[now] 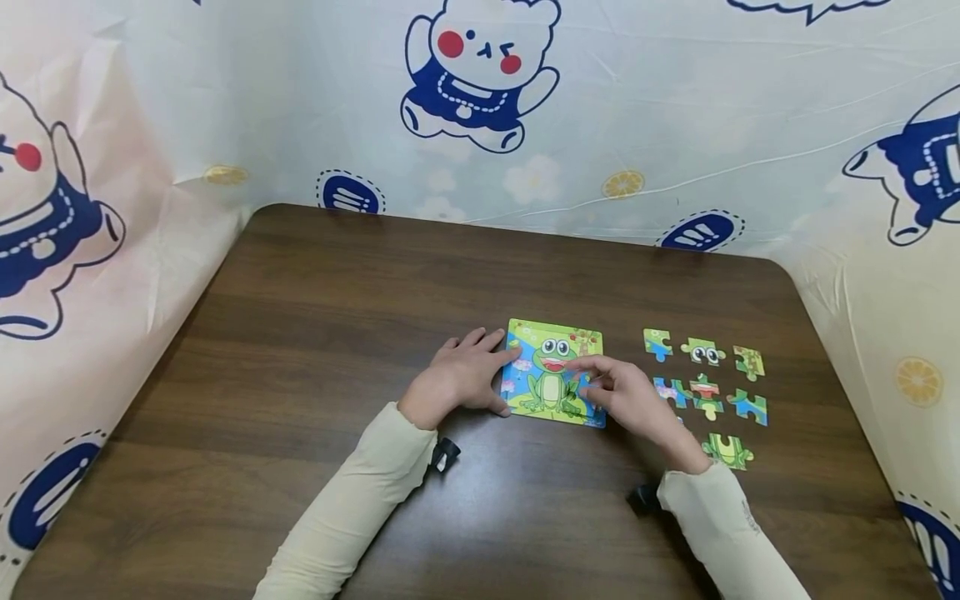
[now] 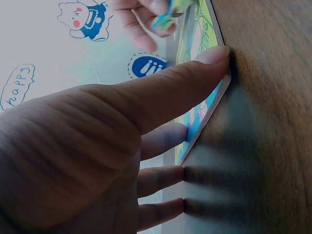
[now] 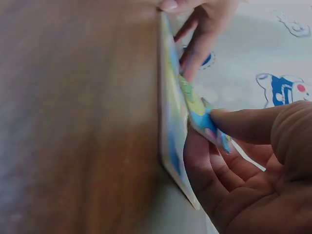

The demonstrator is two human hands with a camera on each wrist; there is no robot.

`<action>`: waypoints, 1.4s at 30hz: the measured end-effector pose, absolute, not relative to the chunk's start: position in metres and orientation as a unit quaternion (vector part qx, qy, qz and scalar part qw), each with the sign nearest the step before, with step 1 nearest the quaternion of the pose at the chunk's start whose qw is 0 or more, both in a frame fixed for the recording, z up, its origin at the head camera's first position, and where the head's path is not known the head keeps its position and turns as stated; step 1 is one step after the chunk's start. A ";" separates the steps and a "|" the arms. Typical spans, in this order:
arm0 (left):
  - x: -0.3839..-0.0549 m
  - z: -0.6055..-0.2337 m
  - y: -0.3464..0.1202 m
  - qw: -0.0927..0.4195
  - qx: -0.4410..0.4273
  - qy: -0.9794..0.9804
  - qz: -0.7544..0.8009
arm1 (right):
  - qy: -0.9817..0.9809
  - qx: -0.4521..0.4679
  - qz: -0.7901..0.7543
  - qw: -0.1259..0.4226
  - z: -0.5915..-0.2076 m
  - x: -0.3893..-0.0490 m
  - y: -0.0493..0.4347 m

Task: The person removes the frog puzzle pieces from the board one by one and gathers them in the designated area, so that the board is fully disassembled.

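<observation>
A square frog puzzle board (image 1: 553, 371) lies on the brown table, with a smiling green frog on a blue and green ground. My left hand (image 1: 463, 373) is at its left side, fingers spread and straight; in the left wrist view the thumb (image 2: 195, 68) lies across the board's edge. Over the board's right part is my right hand (image 1: 630, 398). Between its thumb and fingers it pinches a puzzle piece (image 3: 201, 113), green and blue, tilted close to the board's face in the right wrist view. The fingers mostly hide this piece in the head view.
Several loose puzzle pieces lie in rough rows right of the board, among them an eyes piece (image 1: 703, 352), a mouth piece (image 1: 707, 397) and a belly piece (image 1: 727, 451). Part of the group is behind the right hand. A printed curtain (image 1: 300, 100) surrounds the table (image 1: 322, 283).
</observation>
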State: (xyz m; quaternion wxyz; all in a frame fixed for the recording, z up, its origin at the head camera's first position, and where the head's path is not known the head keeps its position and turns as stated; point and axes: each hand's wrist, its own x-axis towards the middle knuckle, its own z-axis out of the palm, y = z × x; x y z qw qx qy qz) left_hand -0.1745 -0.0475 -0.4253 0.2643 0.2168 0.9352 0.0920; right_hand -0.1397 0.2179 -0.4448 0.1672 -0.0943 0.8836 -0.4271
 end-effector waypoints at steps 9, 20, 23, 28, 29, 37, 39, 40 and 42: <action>-0.173 -0.424 -0.048 0.266 0.216 0.935 0.088 | 0.819 -0.017 -0.541 0.192 -0.425 -0.147 0.221; -0.174 -0.424 -0.048 0.268 0.217 0.934 0.090 | 0.756 0.008 -0.611 0.233 -0.390 -0.145 0.224; -0.174 -0.423 -0.048 0.265 0.217 0.935 0.092 | 0.758 0.009 -0.612 0.224 -0.381 -0.144 0.227; -0.174 -0.423 -0.047 0.265 0.217 0.935 0.093 | 0.768 0.015 -0.607 0.206 -0.369 -0.142 0.236; -0.173 -0.423 -0.047 0.266 0.217 0.935 0.093 | 0.768 0.016 -0.607 0.202 -0.367 -0.141 0.238; -0.173 -0.424 -0.048 0.267 0.213 0.935 0.092 | 0.761 0.012 -0.624 0.176 -0.361 -0.136 0.258; -0.174 -0.424 -0.047 0.266 0.213 0.936 0.092 | 0.760 0.008 -0.627 0.172 -0.361 -0.134 0.265; -0.174 -0.425 -0.048 0.266 0.214 0.935 0.092 | 0.761 0.007 -0.626 0.169 -0.360 -0.133 0.269; -0.174 -0.425 -0.048 0.266 0.215 0.935 0.091 | 0.760 0.010 -0.629 0.166 -0.360 -0.131 0.277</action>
